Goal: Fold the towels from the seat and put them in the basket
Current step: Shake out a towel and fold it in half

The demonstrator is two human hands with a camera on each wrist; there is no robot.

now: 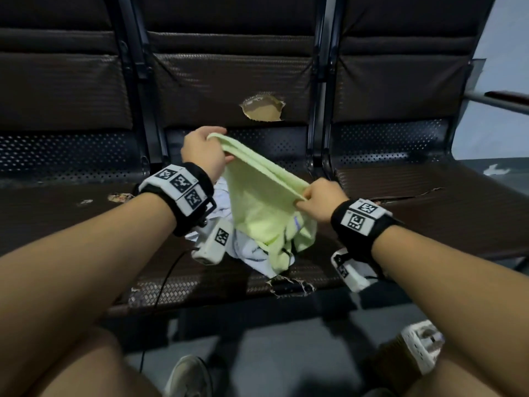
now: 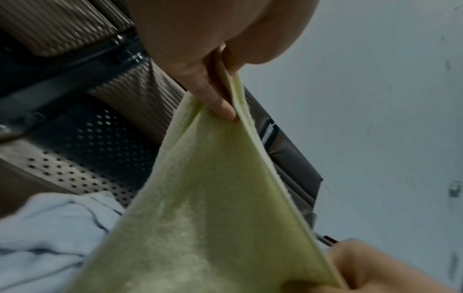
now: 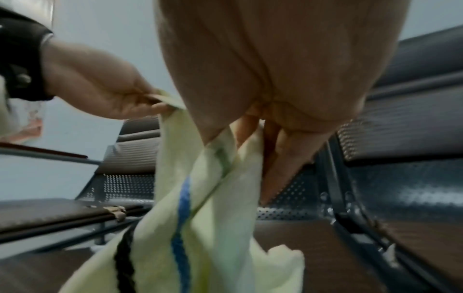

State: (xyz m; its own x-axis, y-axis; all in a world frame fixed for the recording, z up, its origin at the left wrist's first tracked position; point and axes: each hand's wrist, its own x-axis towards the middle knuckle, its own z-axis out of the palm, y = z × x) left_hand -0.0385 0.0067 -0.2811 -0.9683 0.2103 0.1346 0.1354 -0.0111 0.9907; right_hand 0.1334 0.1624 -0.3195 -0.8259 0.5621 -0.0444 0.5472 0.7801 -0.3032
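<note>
**Layout of the seat row and the items on it**

Three seats are standing side by side, the middle seat (image 1: 217, 270) lying directly before the person. A heap of towels (image 1: 252, 253) is resting on that seat, near its centre. One towel (image 1: 257, 193) is hanging above the heap, its lower end touching the heap. The left hand (image 1: 204, 151) is holding the towel's far upper corner, toward the backrest (image 1: 229, 81); the right hand (image 1: 323, 197) is holding the near upper corner, to the right and closer to the person (the top edge is running slantwise between them). A rail (image 1: 498, 101) is lying to the right of the row. A shoe (image 1: 189, 376) is resting on the floor before the middle seat.
</note>
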